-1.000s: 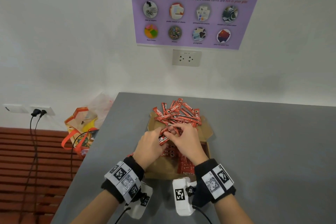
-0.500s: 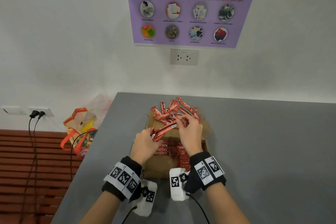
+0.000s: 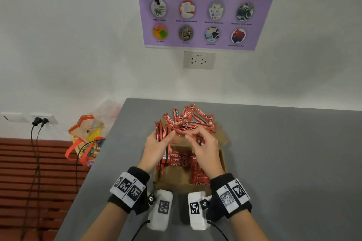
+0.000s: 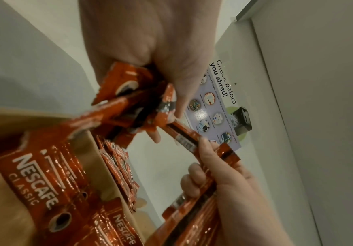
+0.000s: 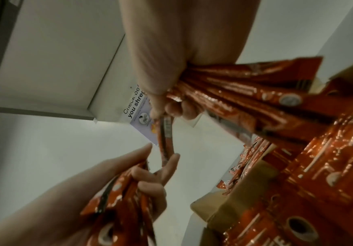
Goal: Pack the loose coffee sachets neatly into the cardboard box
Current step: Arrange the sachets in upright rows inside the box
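Observation:
A loose pile of red coffee sachets [image 3: 188,119] lies on the far flap of the open cardboard box [image 3: 176,180] on the grey table. Packed sachets [image 3: 176,159] lie in rows inside the box. My left hand [image 3: 168,135] grips an upright bundle of sachets [image 3: 162,137] over the box's far left corner. My right hand [image 3: 193,138] holds a fanned bunch of sachets [image 5: 234,96] over the box's far edge. A single sachet [image 5: 166,138] spans between the fingertips of both hands, also seen as that sachet [image 4: 184,138] in the left wrist view.
The table's left edge [image 3: 101,152] drops off beside an orange and yellow bag [image 3: 86,139] on the floor. Two black plugs [image 3: 39,121] sit in a wall socket at the left. The wall rises just behind the pile. Grey tabletop [image 3: 284,162] extends to the right.
My left hand has moved up toward the pile and its bundle now stands upright. The right hand has stayed at the pile's near edge, and a sachet is between the two hands.

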